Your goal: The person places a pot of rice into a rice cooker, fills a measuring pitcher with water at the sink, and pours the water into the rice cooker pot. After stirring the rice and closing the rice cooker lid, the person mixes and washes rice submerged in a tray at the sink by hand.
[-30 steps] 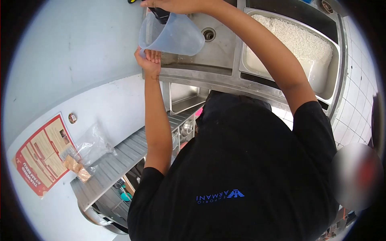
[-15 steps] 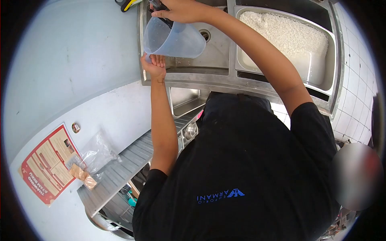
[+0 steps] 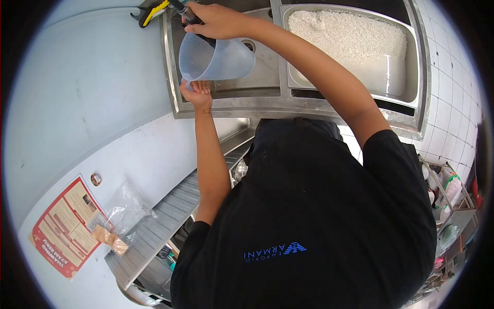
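Observation:
My left hand (image 3: 197, 95) is closed on the handle of a translucent bluish jug (image 3: 226, 61), which tilts on its side over the sink (image 3: 267, 67). My right hand (image 3: 218, 21) is wrapped round a black hose-like spout (image 3: 191, 16), whose end reaches into the jug's mouth. Whether water runs from it cannot be made out. Right of the sink sits a steel pan (image 3: 411, 67) with white rice (image 3: 355, 36) piled at its far side and cloudy liquid at its near side.
A yellow and black tool (image 3: 152, 12) is by the wall behind the sink's left corner. Below left, a ribbed metal shelf (image 3: 177, 208) carries a plastic bag (image 3: 126, 208) near a red-edged poster (image 3: 67, 226). At the right stands a rack with various items (image 3: 450, 190).
The view has shifted, so the sink and rice pan appear farther left. My right hand and the spout show more fully above the jug, and the rack at right has come into view.

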The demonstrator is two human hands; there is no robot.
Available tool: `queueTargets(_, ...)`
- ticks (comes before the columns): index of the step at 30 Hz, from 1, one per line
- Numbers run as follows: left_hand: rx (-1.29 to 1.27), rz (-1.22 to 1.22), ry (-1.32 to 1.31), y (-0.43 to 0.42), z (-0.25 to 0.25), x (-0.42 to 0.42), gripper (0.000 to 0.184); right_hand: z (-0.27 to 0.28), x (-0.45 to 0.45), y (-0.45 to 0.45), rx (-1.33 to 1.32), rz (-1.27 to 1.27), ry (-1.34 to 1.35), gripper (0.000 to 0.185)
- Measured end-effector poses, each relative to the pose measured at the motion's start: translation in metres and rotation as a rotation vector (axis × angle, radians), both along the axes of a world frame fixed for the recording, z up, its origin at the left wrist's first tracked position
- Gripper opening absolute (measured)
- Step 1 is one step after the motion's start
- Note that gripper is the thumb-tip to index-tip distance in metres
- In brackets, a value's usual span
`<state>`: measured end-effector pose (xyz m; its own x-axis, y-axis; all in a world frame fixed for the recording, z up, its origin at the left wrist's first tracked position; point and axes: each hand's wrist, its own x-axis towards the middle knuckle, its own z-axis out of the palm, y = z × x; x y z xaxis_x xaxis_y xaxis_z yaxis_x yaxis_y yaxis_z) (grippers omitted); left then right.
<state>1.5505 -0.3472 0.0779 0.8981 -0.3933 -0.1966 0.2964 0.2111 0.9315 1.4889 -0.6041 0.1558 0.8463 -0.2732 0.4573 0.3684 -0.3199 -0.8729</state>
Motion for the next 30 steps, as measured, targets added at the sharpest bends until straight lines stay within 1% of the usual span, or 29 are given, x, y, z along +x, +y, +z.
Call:
queueTargets(2,-0.002,-0.034,-0.018,-0.001,0.0,-0.002,0.048,0.0,0.0,0.001,0.006,-0.005,-0.005,0.043)
queueTargets(5,-0.014,-0.091,-0.083,0.003,-0.003,-0.002,0.047,0.0,-0.001,0.001,0.03,0.007,0.065,0.042)
queueTargets(6,-0.025,-0.111,-0.113,0.001,-0.004,-0.003,0.046,-0.002,0.001,0.003,0.019,-0.018,0.083,0.037)
queueTargets(8,0.004,-0.049,-0.075,-0.001,-0.003,-0.008,0.045,-0.006,0.003,0.008,-0.002,-0.069,0.118,0.028)
queueTargets(12,-0.014,-0.004,-0.009,-0.001,-0.011,-0.009,0.042,-0.001,0.003,0.005,0.028,-0.04,0.157,0.032)
queueTargets(15,-0.018,-0.017,-0.03,0.0,-0.013,-0.012,0.043,0.001,0.005,0.005,-0.002,-0.043,0.205,0.031)
queueTargets(18,-0.082,-0.073,-0.085,0.0,-0.013,-0.02,0.046,0.002,0.004,0.003,-0.041,-0.04,0.229,0.032)
queueTargets(20,-0.06,-0.022,-0.044,0.001,-0.013,-0.021,0.047,-0.001,0.007,0.0,-0.084,-0.06,0.219,0.032)
queueTargets(24,-0.038,0.039,-0.004,0.0,-0.014,-0.025,0.047,-0.003,0.007,-0.001,-0.078,-0.062,0.224,0.032)
queueTargets(27,-0.067,-0.023,-0.036,0.002,-0.015,-0.025,0.047,-0.003,0.004,0.001,-0.053,-0.059,0.238,0.032)
queueTargets(30,-0.054,-0.015,-0.024,0.004,-0.016,-0.026,0.047,-0.004,0.004,0.002,-0.057,-0.064,0.24,0.032)
